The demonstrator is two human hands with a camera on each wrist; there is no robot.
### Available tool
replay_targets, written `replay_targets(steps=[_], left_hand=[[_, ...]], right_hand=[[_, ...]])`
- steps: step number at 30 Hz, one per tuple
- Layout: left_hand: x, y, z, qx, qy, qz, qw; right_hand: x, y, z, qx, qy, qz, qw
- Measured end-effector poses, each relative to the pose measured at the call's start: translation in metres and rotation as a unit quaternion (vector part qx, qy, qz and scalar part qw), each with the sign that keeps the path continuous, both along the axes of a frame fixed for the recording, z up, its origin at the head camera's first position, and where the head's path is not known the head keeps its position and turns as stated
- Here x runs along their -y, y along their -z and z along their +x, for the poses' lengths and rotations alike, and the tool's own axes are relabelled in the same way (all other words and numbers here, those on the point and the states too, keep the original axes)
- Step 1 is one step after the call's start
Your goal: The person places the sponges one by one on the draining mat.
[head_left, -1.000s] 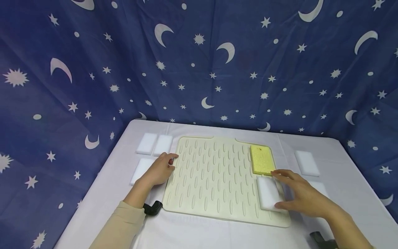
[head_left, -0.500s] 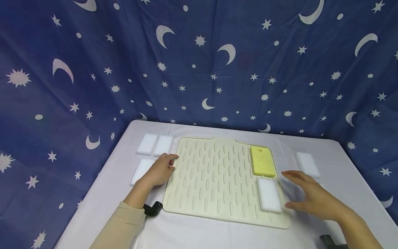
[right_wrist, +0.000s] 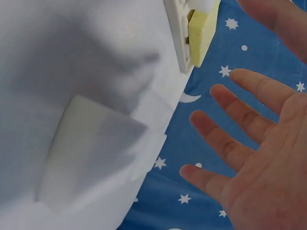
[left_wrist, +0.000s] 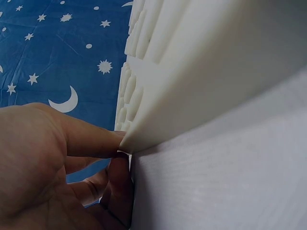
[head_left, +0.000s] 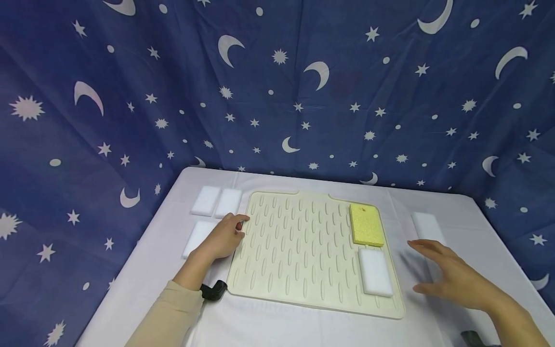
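A cream drying mat with raised oval ridges lies on the white-covered table. My left hand pinches its left edge; in the left wrist view the thumb is on top of the edge, with curled fingers below. On the mat's right side are a yellow sponge and, nearer me, a white sponge block. My right hand hovers right of the mat, fingers spread and holding nothing. Beneath it lies a white block, mostly hidden by the hand in the head view.
Several white blocks lie left of the mat, one partly behind my left forearm. Another white block lies at the right, beyond my right hand. A blue star-and-moon curtain hangs behind the table.
My right hand has moved away from the white block on the mat, to the right, over the table beside it. The left hand stays at the mat's edge.
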State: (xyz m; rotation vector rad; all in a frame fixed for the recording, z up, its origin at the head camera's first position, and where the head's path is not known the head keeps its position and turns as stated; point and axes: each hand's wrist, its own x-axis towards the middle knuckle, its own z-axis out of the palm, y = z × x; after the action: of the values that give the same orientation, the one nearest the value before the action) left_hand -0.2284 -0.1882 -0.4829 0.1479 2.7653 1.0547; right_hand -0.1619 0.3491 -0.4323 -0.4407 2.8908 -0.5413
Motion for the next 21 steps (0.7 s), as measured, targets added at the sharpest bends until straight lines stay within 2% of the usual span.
replay_targets(steps=[10,21], left_hand=[[0.001,0.000,-0.001,-0.004,0.001,0.001,1.0000],[0.001,0.001,-0.002,-0.004,0.004,-0.001,1.0000]], right_hand=[[-0.018,0.003,0.002,-0.011,-0.004,-0.010,1.000],[-0.036,0.006,0.000,0.019,0.020,0.014,1.000]])
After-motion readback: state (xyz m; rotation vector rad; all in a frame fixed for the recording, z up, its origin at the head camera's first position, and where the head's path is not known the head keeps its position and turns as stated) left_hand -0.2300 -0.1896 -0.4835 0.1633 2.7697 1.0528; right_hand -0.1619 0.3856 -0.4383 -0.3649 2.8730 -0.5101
